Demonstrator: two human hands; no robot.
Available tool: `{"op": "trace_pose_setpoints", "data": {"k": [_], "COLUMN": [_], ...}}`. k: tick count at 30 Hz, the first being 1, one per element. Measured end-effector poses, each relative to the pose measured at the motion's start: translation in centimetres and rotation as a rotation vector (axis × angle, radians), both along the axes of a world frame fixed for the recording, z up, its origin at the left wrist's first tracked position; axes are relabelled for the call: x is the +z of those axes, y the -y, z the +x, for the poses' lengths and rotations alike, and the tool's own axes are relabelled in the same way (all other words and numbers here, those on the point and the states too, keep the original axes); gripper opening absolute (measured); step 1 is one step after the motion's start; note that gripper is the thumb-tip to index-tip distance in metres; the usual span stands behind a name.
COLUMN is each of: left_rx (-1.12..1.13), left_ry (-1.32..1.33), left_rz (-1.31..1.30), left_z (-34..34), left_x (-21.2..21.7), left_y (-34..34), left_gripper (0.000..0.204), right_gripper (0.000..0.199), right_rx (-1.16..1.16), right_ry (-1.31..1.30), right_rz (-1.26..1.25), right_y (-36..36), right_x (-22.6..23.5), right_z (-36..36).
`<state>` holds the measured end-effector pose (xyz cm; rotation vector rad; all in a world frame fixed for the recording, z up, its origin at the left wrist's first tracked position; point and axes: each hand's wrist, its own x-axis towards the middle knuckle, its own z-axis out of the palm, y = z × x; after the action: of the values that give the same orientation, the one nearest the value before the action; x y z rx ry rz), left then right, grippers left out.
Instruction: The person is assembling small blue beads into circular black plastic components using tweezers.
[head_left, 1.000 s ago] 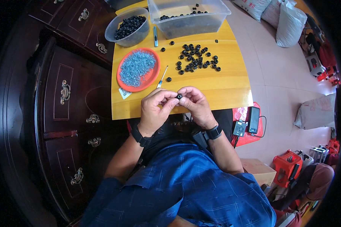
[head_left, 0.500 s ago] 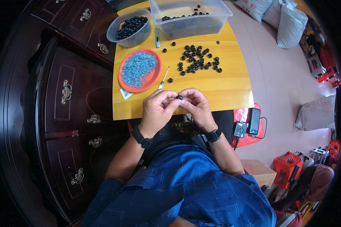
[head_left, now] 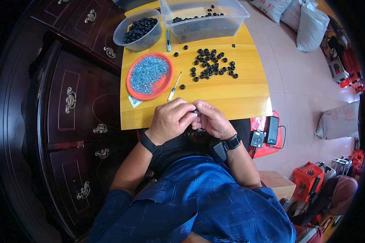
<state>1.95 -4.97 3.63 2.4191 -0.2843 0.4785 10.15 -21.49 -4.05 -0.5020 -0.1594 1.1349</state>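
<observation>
Still, both hands are staying pinched together on one small black rubber ring (head_left: 196,111), left hand (head_left: 172,120) at nine o'clock, right hand (head_left: 213,120) at three, suggesting fitting is continuing above the yellow wooden table's (head_left: 231,95) near edge.

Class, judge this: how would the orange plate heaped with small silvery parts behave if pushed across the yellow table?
The orange plate looks shallow and flat-based, so it would probably slide rather than tip. Its heaped silvery parts probably add weight, and some might spill over the low rim.
</observation>
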Motion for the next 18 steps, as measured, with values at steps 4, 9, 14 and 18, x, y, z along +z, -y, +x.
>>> {"op": "trace_pose_setpoints", "data": {"k": [4,9,14,18], "left_rx": [-0.053,-0.064,0.230,0.295], "left_ry": [-0.054,-0.137,-0.226,-0.231], "left_rz": [-0.138,-0.233,-0.015,0.248], "left_z": [0.2,1.2,3.3,5.0], "left_x": [-0.6,-0.5,-1.3,-2.2], "left_y": [-0.3,-0.7,-3.0,-3.2], "left_gripper": [0.016,0.019,0.027,0.025], "right_gripper": [0.029,0.026,0.022,0.023], "right_rx": [0.156,0.113,0.051,0.016], "right_ry": [0.000,-0.060,-0.161,-0.147], "right_rz": [0.004,0.069,0.097,0.069], "right_y": [0.8,1.0,1.1,1.0], "right_x": [-0.2,-1.1,-1.0,-1.2], "right_z": [0.5,0.9,1.2,1.4]}}
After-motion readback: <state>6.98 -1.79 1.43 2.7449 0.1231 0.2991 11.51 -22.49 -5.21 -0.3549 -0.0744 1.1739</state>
